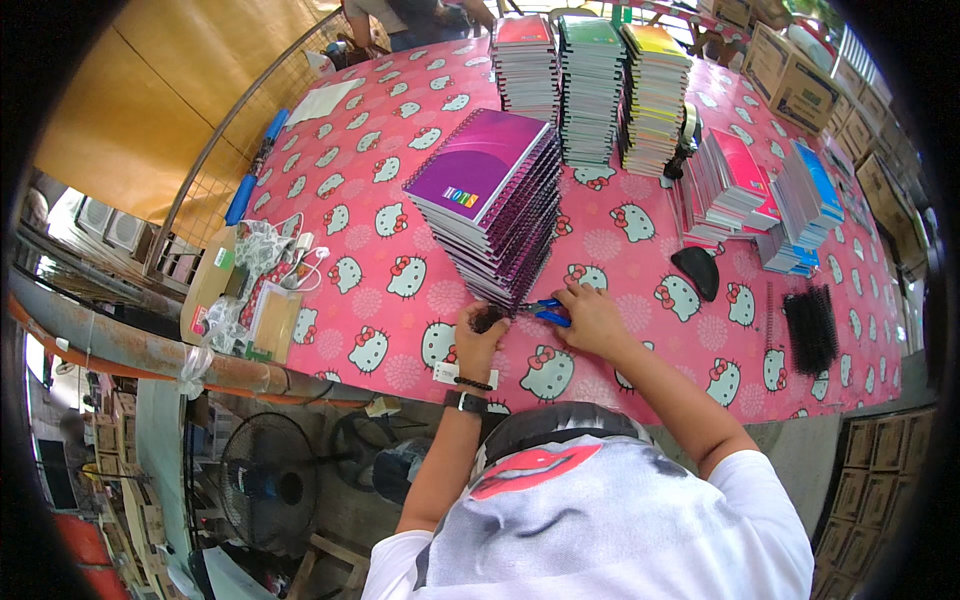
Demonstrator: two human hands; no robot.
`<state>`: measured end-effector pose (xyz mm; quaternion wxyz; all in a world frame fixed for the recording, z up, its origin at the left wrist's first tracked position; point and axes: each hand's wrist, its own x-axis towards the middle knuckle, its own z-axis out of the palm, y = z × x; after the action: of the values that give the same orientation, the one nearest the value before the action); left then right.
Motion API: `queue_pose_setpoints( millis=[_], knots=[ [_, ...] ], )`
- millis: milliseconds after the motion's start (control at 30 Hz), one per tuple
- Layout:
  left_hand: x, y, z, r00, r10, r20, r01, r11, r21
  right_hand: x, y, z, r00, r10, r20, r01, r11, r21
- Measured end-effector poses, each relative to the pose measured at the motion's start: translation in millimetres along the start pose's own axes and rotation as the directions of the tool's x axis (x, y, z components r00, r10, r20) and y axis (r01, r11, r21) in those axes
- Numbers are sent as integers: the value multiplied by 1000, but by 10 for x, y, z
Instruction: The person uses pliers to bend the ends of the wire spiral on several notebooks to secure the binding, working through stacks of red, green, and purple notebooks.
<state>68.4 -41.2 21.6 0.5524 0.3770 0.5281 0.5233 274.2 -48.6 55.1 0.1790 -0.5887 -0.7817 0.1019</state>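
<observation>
A tall, leaning stack of purple spiral notebooks (480,165) stands in front of me on the table. At its near lower corner, my left hand (480,345) has its fingers closed around something dark, too hidden to name. My right hand (592,318) grips a pair of blue-handled pliers (548,312), whose jaws point left at the same corner, close to the left fingertips. Whether the jaws touch a coil is too small to tell.
Red, green and yellow notebook stacks (590,90) stand behind. Pink (735,170) and blue notebooks (805,205), a black curved object (695,272) and black spiral coils (810,328) lie to the right. Cords (280,260) lie left. Another person (415,20) is across the pink-covered table (350,240).
</observation>
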Motion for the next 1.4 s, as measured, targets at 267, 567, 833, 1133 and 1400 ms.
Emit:
queue_pose_setpoints(
  millis=[267,567,833,1133,1400],
  knots=[
    [-1,-79,134,969,246,-28,-229,932,281,61,-30,-14,999,8,51,-11,999,52],
    [51,-109,-93,997,58,-53,-52,994,95,-51,16,58,999,-27,-44,25,999,-33],
    [5,-146,66,932,363,-21,-338,886,318,44,-97,53,998,-66,2,66,995,-79],
    [70,-201,9,951,308,-20,-272,865,422,32,37,30,981,67,180,-56,996,-67],
    [79,-141,-42,981,193,-4,-177,909,378,98,-70,8,992,-75,98,90,984,-155]
  ],
)
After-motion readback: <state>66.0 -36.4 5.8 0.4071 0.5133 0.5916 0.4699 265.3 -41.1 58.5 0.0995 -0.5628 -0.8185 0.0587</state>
